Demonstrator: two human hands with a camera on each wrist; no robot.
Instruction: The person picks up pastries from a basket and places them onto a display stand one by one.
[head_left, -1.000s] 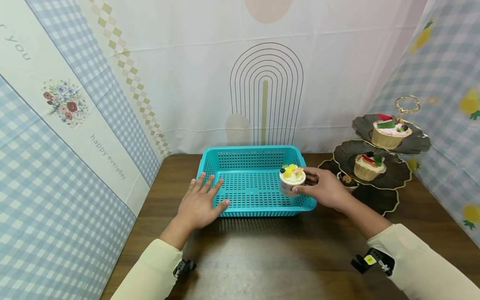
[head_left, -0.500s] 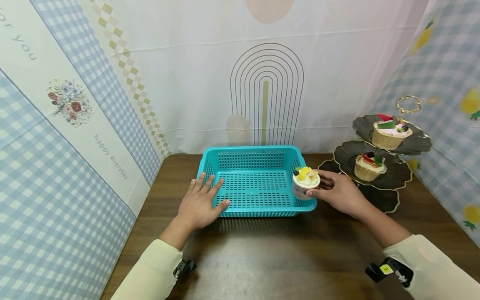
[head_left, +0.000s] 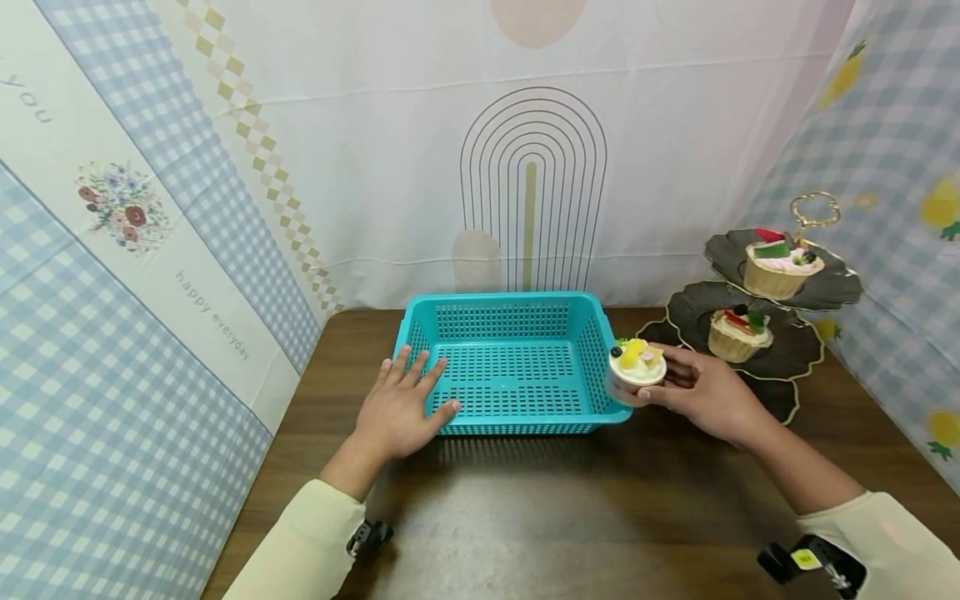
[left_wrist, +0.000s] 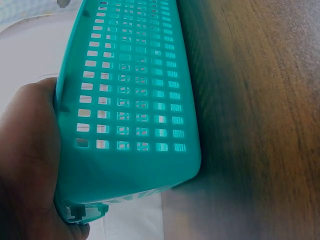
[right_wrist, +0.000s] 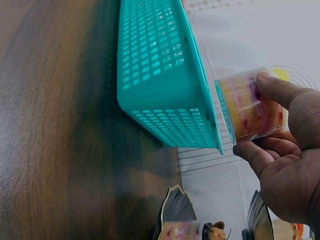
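A turquoise plastic basket (head_left: 517, 422) with slotted walls sits on the wooden table. My left hand (head_left: 401, 412) rests with spread fingers on the basket's left front corner. Between thumb and fingers my right hand (head_left: 708, 392) grips a clear cup of layered dessert (head_left: 636, 367), topped with cream, yellow fruit and a dark berry. This cup is upright above the basket's right rim. In the right wrist view, pink and yellow layers show through the cup's wall (right_wrist: 247, 107), and its base is close to the rim but looks apart from it.
At the right stands a tiered stand of dark, gold-edged plates (head_left: 787, 360). It bears a cupcake (head_left: 780, 271) on top and another cupcake (head_left: 738, 336) in the middle. In the right wrist view a layered dessert cup (right_wrist: 180, 231) sits on a lower plate. Patterned cloths hang behind and at both sides.
My right hand has carried the dessert cup to the right, from over the basket's inside to over its right rim. The left hand and the basket have stayed put.
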